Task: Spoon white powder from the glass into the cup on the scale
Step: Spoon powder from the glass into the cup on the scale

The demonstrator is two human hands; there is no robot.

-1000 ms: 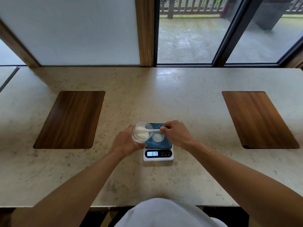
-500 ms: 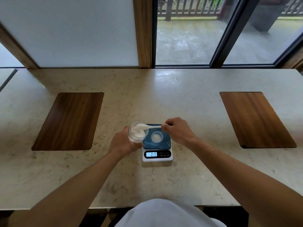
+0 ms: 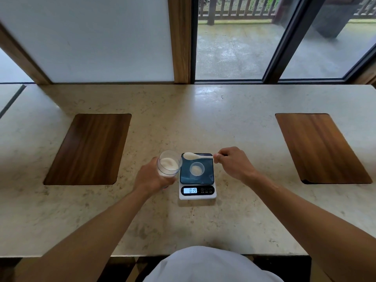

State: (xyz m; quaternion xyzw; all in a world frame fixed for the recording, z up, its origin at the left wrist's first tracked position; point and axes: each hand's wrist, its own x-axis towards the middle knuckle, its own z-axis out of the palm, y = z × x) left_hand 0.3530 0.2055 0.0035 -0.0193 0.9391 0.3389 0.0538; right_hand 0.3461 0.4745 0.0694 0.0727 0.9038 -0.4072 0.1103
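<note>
**Spoon poised between glass and cup, scale reading 0.19**

The left hand [image 3: 151, 178] is wrapped around the lower part of the glass [image 3: 169, 163], fingers clenched on its wall, and holds it tilted with its mouth leaning toward the scale [image 3: 197, 177]. That tilt looks deliberate: it brings the white powder [image 3: 168, 164] up toward the rim and keeps the trip to the cup short. The glass sits just beside the scale's left edge, whether lifted or resting on the worktop [image 3: 203, 119] cannot be told.

The right hand [image 3: 232, 162] pinches the very end of the handle of a white spoon [image 3: 196, 156] between thumb and fingertips [image 3: 217, 157], the remaining fingers curled in. Gripping so far back gives reach across the platform and keeps the hand clear of the weighing surface. The spoon lies roughly level, its bowl pointing left over the far left corner of the platform, close to the glass rim but apart from it. Whether the bowl carries powder is too small to tell.

The small clear cup [image 3: 197, 168] stands at the middle of the dark platform, with a little powder already in its bottom. It lies nearer the worktop's front edge than the spoon, untouched by either hand. The display [image 3: 190, 190] shows 0.19.

Two wooden boards [image 3: 87, 148] flank the scene, well apart from it.
</note>
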